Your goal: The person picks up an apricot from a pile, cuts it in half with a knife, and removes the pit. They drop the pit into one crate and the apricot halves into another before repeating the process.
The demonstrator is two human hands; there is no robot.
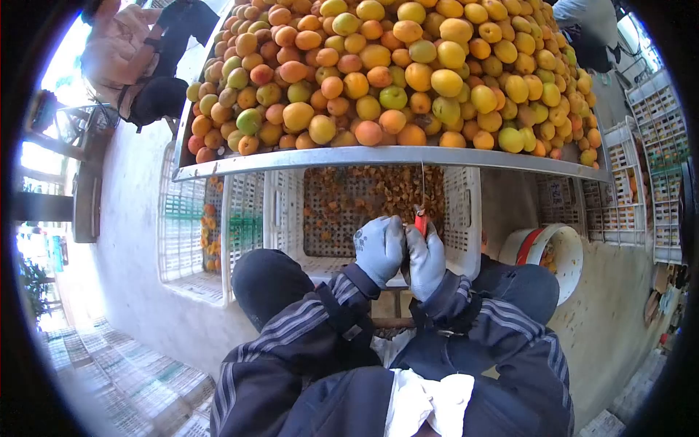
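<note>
My left hand (379, 250), in a grey-white work glove, is closed beside the right one, its fingers curled in; anything inside it is hidden. In a matching glove, my right hand (426, 261) grips a small red-handled tool (421, 221) that points up and away from me. A thin line runs from near the tool's tip up to the tray's metal edge. Both hands hang over the near side of a white plastic crate (466, 211) holding orange-brown fruit pieces (393, 191). Beyond them, a metal-edged tray (393, 154) is heaped with apricots (408, 80).
Left of the middle crate stands another white crate (191, 240) with fruit pieces. A white bucket (569, 258) with a red band sits at the right. Stacked crates (655, 131) line the far right. Another person (138, 58) is at the upper left, and someone's clothing (591, 25) shows upper right.
</note>
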